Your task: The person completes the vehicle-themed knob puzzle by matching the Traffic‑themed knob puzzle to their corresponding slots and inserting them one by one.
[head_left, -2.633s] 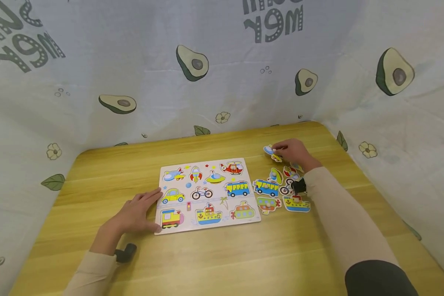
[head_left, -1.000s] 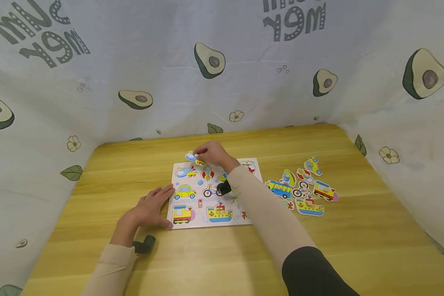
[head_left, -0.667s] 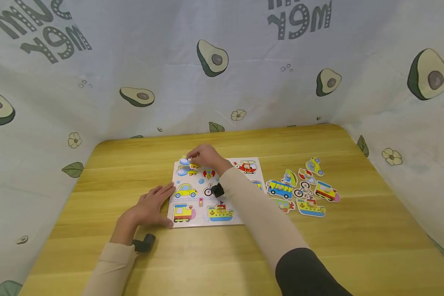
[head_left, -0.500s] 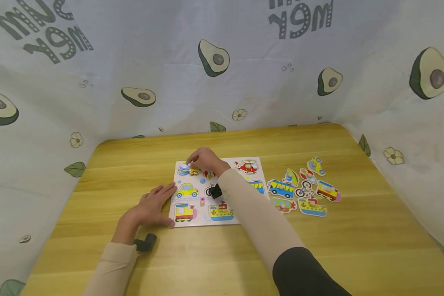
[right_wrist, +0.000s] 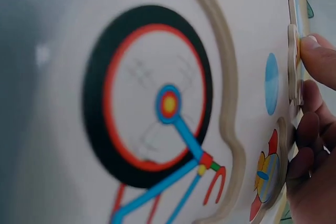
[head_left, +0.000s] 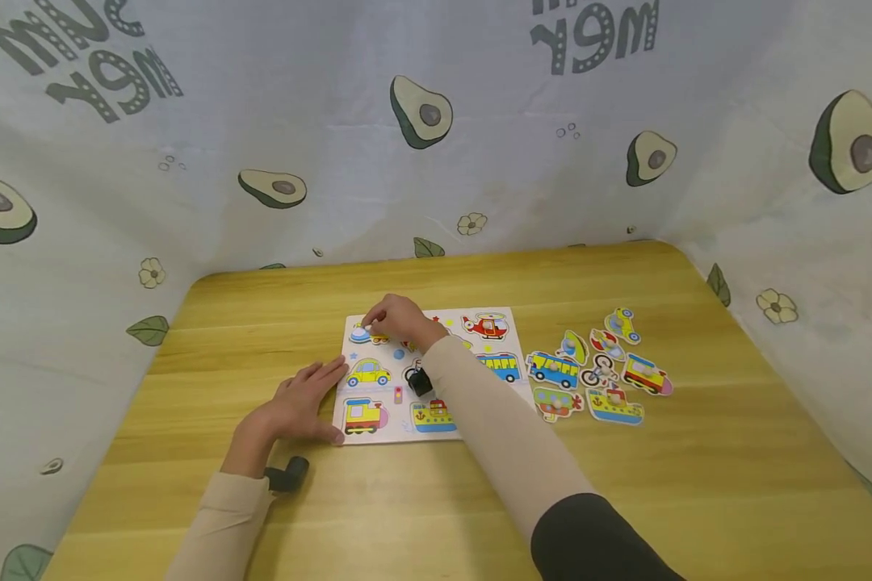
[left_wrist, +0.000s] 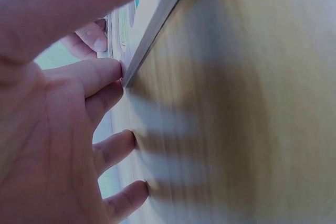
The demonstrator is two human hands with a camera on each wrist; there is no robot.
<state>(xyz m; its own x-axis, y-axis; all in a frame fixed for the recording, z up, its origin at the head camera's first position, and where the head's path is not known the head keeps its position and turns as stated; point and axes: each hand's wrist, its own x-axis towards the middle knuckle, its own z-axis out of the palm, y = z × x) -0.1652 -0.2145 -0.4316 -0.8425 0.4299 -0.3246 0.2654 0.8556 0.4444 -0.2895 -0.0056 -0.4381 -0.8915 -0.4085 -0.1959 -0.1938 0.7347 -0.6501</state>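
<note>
A white wooden puzzle board (head_left: 401, 420) printed with vehicles lies on the table. Beside its left edge is my left hand (head_left: 301, 407), fingers spread, thumb near the front corner. The left wrist view shows those fingertips along the board's edge (left_wrist: 157, 27). My right hand (head_left: 401, 319) reaches over the board and pinches an airplane piece (head_left: 359, 334) by its knob. This piece overlaps the airplane picture in the upper left corner. In the right wrist view the piece (right_wrist: 292, 61) stands slightly proud of the board, under the thumb and fingers.
Right of the board lie loose knobbed pieces: bus (head_left: 552, 369), submarine (head_left: 556, 403), ship (head_left: 614, 406), bicycle (head_left: 599, 371), train (head_left: 647, 375), rocket (head_left: 606, 344), flying saucer (head_left: 573, 347) and car (head_left: 622, 325). A helicopter piece (head_left: 487, 324) sits in the board's upper right.
My right hand has carried the airplane piece from the right side of the table, over the board's back edge, and down onto its upper left corner. The left hand has stayed at the board's edge.
</note>
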